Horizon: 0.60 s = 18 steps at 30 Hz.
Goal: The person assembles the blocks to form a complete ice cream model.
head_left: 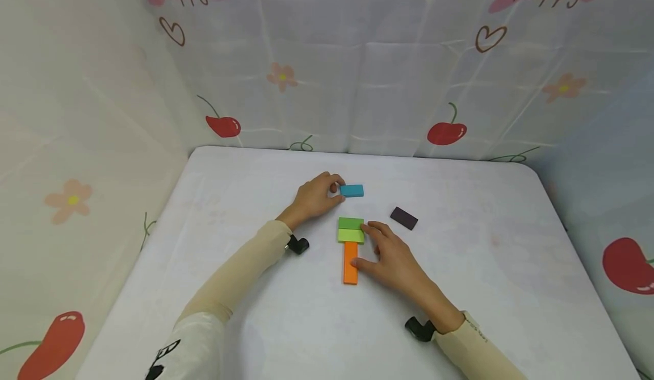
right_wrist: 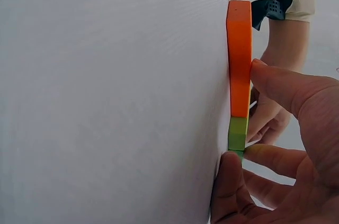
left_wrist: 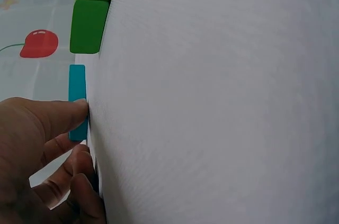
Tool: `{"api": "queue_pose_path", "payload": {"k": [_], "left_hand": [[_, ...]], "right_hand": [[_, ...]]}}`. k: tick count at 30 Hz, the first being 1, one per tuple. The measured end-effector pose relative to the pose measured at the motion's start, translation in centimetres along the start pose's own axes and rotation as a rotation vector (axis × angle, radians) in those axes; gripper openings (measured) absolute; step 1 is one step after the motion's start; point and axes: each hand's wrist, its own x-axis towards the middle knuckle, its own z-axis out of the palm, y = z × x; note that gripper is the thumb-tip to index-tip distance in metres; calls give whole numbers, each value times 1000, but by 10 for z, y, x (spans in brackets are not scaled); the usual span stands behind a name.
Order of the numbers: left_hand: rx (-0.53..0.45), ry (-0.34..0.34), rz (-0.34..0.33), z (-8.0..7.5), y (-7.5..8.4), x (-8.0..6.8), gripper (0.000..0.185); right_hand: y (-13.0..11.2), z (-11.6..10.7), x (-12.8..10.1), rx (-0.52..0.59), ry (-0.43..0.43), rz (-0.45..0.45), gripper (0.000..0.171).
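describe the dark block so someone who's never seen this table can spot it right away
Start at the white table and find the column of orange block and two green blocks near its middle, steadied by the right hand. Just right of and slightly beyond that column lies the dark block, flat and angled. It is the only near-black piece and the only one neither hand touches; the left hand is on the blue block.

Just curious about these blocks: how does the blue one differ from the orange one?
The blue block is shorter and lies crosswise; the orange block is longer and lies lengthwise. The left hand touches the blue one, which lies alone; the right hand steadies the orange, which abuts the green blocks. Both lie flat.
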Motion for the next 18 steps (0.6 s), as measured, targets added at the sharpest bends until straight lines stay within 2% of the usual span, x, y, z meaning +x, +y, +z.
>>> {"api": "queue_pose_path", "payload": {"k": [11, 18], "left_hand": [[-24, -19, -8, -4, 3, -2, 36], [-45, -28, 10, -6, 2, -4, 35]], "right_hand": [[0, 0, 0, 0, 6, -2, 81], [1, 0, 0, 1, 6, -10, 81]]}}
